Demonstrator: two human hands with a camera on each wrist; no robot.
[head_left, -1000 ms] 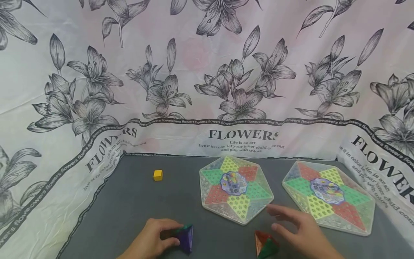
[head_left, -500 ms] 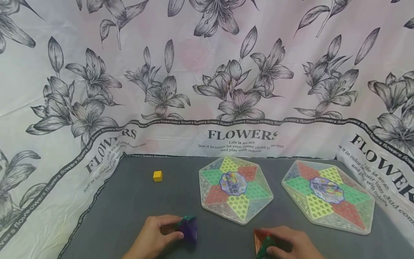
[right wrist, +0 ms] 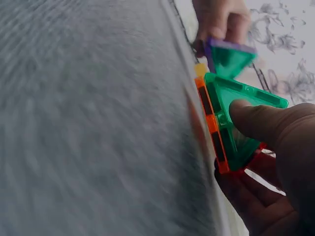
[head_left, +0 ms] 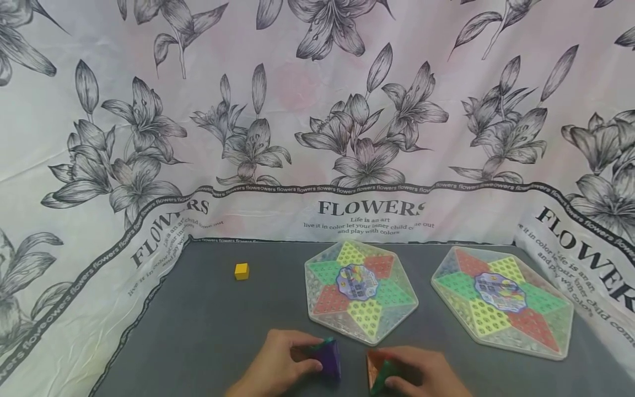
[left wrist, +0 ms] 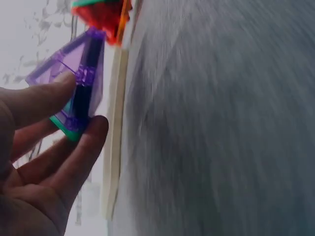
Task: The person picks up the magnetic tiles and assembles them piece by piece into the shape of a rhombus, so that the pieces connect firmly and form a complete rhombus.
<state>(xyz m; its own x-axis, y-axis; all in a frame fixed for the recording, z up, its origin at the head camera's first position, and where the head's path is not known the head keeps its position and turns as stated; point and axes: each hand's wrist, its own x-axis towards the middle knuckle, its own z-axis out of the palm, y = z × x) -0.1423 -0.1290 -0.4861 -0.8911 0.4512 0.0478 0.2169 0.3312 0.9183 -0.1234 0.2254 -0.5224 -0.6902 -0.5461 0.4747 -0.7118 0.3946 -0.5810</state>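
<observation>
My left hand (head_left: 283, 361) pinches a piece built from purple and green magnetic tiles (head_left: 329, 361) between thumb and fingers. In the left wrist view, the purple tile (left wrist: 83, 73) faces the camera with a green edge below. Just to the right, my right hand (head_left: 419, 368) pinches another piece made of green, orange and red magnetic tiles (head_left: 379, 374). Its green triangle (right wrist: 246, 93) lies under the thumb in the right wrist view, with an orange edge along the side toward the table. A narrow gap separates the two pieces in the head view. My fingers hide part of each.
Beyond the hands lies a hexagonal Chinese checkers board (head_left: 317, 314) with a coloured star. A similar board (head_left: 560, 309) sits farther right. A small yellow cube (head_left: 241, 271) stands at the back left of the dark grey table (head_left: 208, 314). Flower-printed cloth (head_left: 297, 138) rises behind.
My right hand has come down and taken hold of the green, orange and red piece, then shifted left with it. My left hand has carried the purple and green piece to the right.
</observation>
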